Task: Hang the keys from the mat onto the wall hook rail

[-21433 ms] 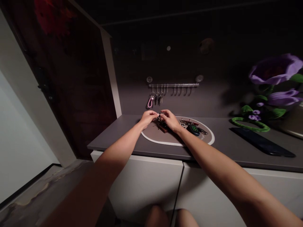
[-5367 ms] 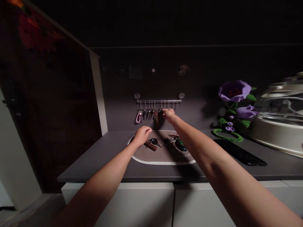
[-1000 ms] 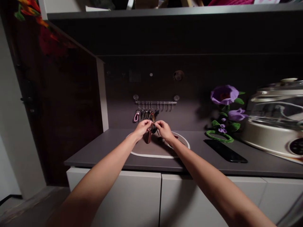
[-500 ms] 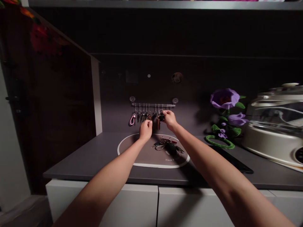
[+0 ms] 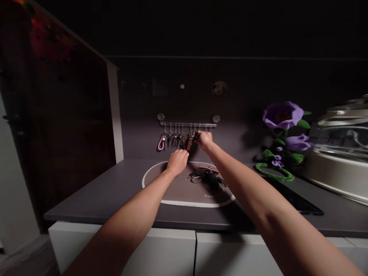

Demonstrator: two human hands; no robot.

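Observation:
A clear hook rail is fixed to the dark wall by two round suction cups, with several keys and a pink strap loop hanging from it. My right hand, closed, pinches a small black key fob just under the rail. Lower and to the left, my left hand has its fingertips together at the bottom end of a brown key tag, which slants beneath the hooks. Beyond the hands, a dark heap of keys and straps lies on a brown mat with a white rim.
Purple felt flowers with a green ring base stand at the right, beside a cream appliance with a clear cover. A flat black slab lies on the grey counter. White cupboard doors are below.
My left hand has moved down and slightly right, onto the brown tag's lower end. That tag now tilts instead of hanging straight. My right hand stays by the rail; the view has shifted.

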